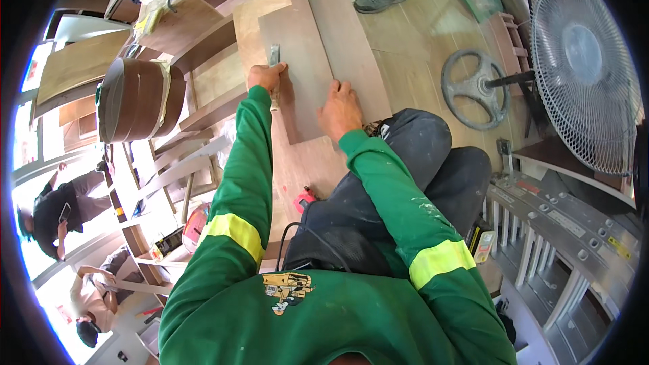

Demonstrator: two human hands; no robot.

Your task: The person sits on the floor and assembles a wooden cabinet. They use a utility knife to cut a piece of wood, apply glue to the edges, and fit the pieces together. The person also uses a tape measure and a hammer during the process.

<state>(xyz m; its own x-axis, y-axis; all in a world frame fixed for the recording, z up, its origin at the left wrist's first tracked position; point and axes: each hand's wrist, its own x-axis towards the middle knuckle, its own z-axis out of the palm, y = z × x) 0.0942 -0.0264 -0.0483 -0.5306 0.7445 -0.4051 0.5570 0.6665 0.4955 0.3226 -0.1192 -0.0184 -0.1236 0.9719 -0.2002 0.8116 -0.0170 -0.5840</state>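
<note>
Our left hand [265, 76] grips a small metal scraper [274, 54], its blade set on the left edge of the brown laminate sheet [304, 61]; our right hand [340, 109] lies flat and unclenched on the sheet's near right part, pinning it to the wooden panel [297, 162] beneath. We judge the stroke goes best with the blade low and steady pressure from the flat palm, so the sheet cannot creep. A roll of edge banding [138, 98] stands left, a fan [585, 61] far right.
</note>
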